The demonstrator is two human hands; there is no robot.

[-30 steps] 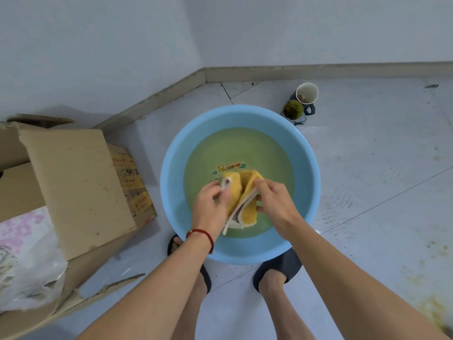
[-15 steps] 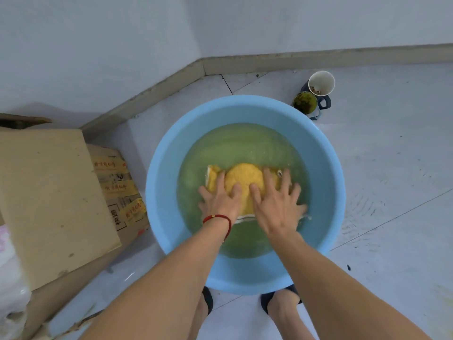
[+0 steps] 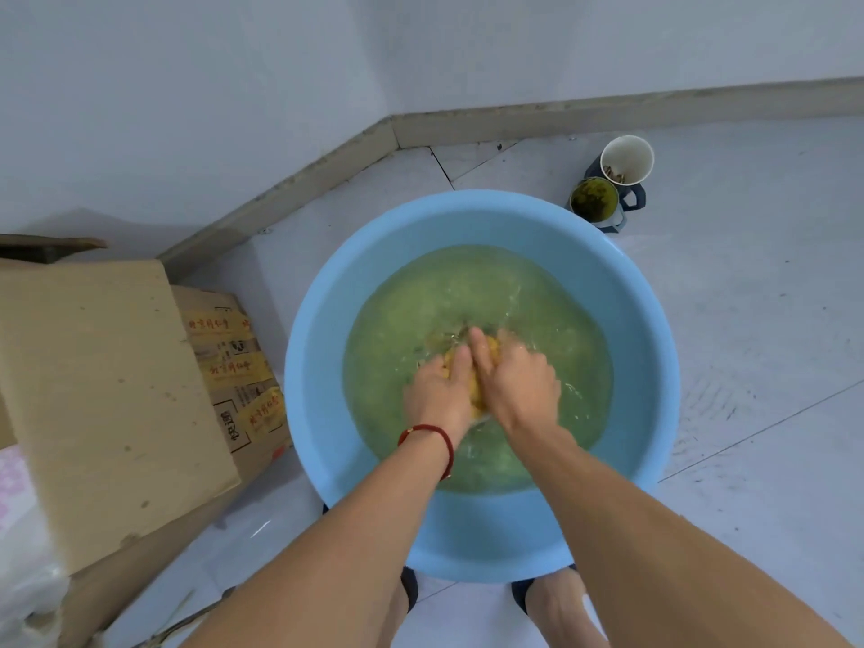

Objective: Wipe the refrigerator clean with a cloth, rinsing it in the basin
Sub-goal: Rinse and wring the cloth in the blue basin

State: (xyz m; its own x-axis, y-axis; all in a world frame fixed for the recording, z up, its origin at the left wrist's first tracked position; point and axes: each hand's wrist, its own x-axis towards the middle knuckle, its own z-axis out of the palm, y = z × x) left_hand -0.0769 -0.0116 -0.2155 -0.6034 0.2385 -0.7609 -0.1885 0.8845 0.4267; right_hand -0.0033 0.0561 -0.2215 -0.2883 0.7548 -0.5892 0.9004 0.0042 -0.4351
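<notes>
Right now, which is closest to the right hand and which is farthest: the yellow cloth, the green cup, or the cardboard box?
From the right hand:
1. Yellow cloth, gripped between both hands in the basin water.
2. Green cup, on the floor beyond the basin's far right rim.
3. Cardboard box, on the floor far left of the basin.

1. Both forearms bare, no sleeves in view;
2. a thin red cord bracelet (image 3: 428, 439) circles the wrist of the left hand (image 3: 437, 399);
3. dark slippers (image 3: 522, 597) on both feet, toes bare.

Cardboard box (image 3: 107, 404) left; two cups (image 3: 626, 161), contents unclear.
</notes>
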